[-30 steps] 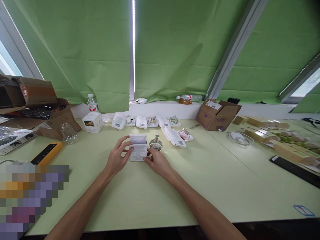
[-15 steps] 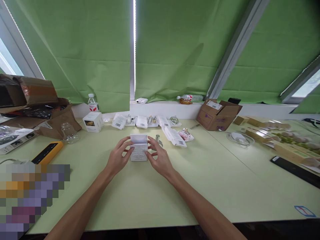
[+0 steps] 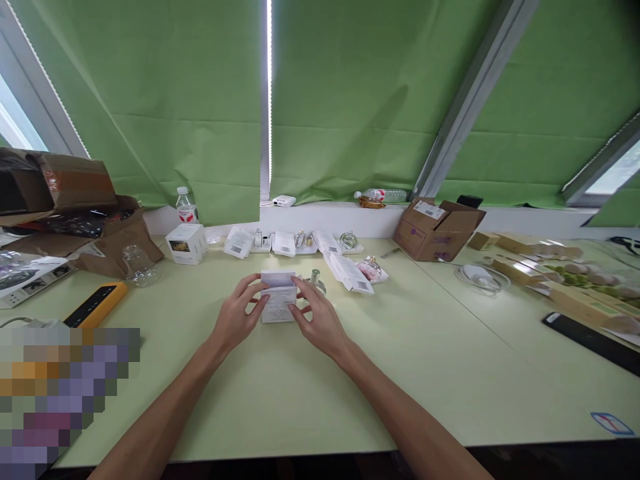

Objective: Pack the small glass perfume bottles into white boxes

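A small white carton [image 3: 279, 308] with fine printed text stands on the pale green table, its top flap raised. My left hand [image 3: 236, 313] grips its left edge, thumb on the front and fingers near the flap. From the other side, my right hand [image 3: 321, 321] holds the right edge, with its index fingertip at the flap. Just behind my right hand is a glass perfume bottle [image 3: 315, 283] with a greenish cap, partly hidden. Farther back, flattened white cartons [image 3: 239, 243] lie beside small perfume bottles [image 3: 349, 240]. A round pinkish bottle [image 3: 370, 269] sits right of another white carton [image 3: 349, 272].
At the left are a white cube box [image 3: 186, 243], a clear jar [image 3: 137, 265], an orange power strip [image 3: 103, 303] and brown cardboard [image 3: 80, 183]. A brown carton [image 3: 435, 230], a coiled white cable [image 3: 481, 279] and a black bar [image 3: 590, 341] lie to the right.
My right index finger has moved left onto the carton's flap edge, showing more of the bottle behind. The carton has turned or shifted very slightly; my left hand is nearly still.
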`<control>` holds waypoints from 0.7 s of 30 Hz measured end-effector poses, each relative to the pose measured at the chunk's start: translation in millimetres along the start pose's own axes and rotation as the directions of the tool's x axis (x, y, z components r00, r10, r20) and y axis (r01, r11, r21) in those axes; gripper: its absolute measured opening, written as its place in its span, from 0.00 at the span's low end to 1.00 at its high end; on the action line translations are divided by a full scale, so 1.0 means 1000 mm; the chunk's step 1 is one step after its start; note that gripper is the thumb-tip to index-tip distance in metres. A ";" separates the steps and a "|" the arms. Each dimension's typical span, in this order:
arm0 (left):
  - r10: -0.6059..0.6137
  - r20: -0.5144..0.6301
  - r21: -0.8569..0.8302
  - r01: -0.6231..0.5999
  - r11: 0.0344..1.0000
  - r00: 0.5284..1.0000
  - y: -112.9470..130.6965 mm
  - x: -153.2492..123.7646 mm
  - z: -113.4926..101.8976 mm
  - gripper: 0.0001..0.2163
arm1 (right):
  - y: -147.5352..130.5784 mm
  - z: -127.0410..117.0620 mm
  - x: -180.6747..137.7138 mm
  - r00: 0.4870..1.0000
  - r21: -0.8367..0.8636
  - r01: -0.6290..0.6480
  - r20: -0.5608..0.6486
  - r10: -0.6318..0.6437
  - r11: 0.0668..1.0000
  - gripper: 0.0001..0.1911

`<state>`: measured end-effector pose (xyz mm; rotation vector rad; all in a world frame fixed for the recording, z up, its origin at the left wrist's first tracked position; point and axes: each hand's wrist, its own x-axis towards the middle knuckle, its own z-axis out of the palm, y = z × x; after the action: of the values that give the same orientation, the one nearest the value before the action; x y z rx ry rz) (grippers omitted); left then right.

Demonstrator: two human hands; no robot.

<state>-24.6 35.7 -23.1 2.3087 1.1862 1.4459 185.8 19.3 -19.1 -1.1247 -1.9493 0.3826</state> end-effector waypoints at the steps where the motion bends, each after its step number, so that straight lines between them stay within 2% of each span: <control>1: -0.006 0.003 -0.003 0.006 1.000 1.000 0.000 0.000 0.000 0.10 | 0.000 0.000 0.000 1.000 0.003 0.001 -0.006 -0.001 1.000 0.29; 6: -0.045 0.012 -0.027 0.046 0.999 0.999 0.002 0.000 0.000 0.13 | -0.002 -0.001 0.001 1.000 0.005 0.000 -0.018 0.000 1.000 0.27; 11: -0.140 -0.003 -0.018 0.140 0.990 0.990 0.003 0.000 0.001 0.18 | 0.000 0.000 0.002 0.999 0.024 0.005 -0.032 -0.005 1.000 0.26; 17: -0.092 -0.071 0.052 0.096 0.994 0.993 0.001 0.001 -0.001 0.13 | 0.006 0.002 0.002 0.998 -0.002 -0.008 -0.069 0.007 1.000 0.26; 21: -0.073 -0.070 0.068 0.078 0.995 0.995 0.002 0.002 -0.003 0.12 | 0.004 0.002 0.001 0.994 -0.012 0.000 -0.112 -0.001 1.000 0.25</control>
<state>-25.5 34.8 -19.4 2.2495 1.3492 1.4899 186.2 23.2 -22.3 -1.1295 -1.8561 0.3010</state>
